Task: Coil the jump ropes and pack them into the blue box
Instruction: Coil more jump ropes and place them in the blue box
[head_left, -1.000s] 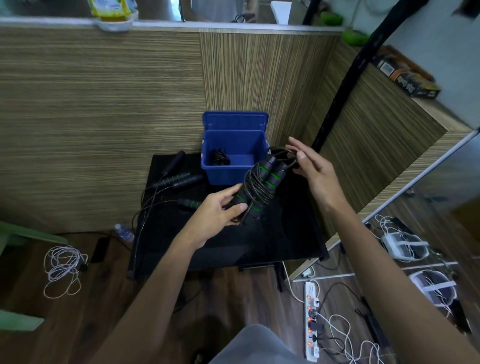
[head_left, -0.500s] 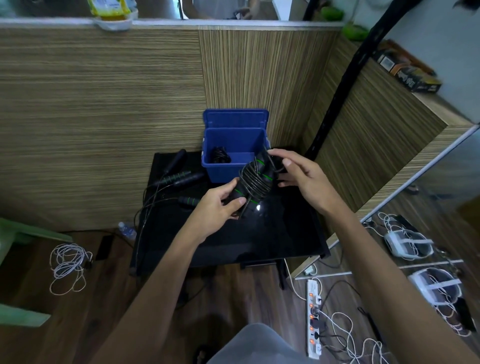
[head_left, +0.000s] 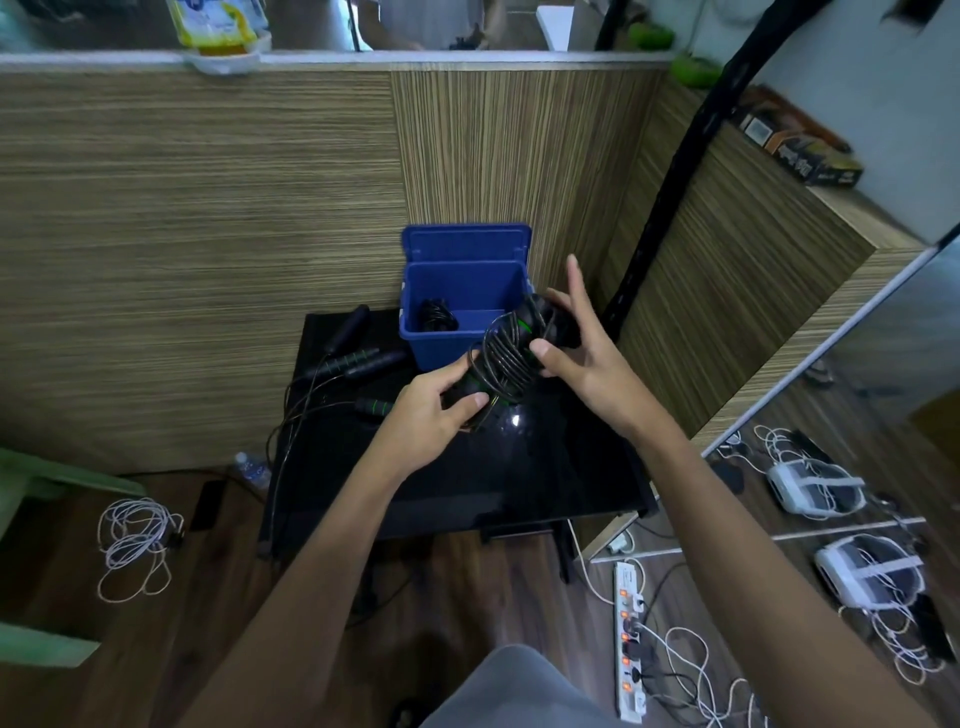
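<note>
Black cord wound tight around two black handles with green bands makes up the coiled jump rope bundle (head_left: 506, 358), held in the air just in front of the open blue plastic box (head_left: 465, 306). The left hand (head_left: 434, 415) grips the lower end, thumb and fingers curled round the handles, likely to keep the wraps from slipping loose. The right hand (head_left: 582, 358) steadies the upper end: its thumb presses against the coil while the index finger stands straight up and the others curve behind the bundle, though how firmly they clasp it is hard to judge from this angle. The box sits at the back edge of the glossy black table (head_left: 545, 478), lid tipped up against the wooden partition, so the opening faces the hands. A dark coiled rope (head_left: 436, 317) already lies inside. Left of the box, loose black jump ropes with foam handles (head_left: 353, 358) rest on the table, cords trailing over the edge, not yet coiled.
</note>
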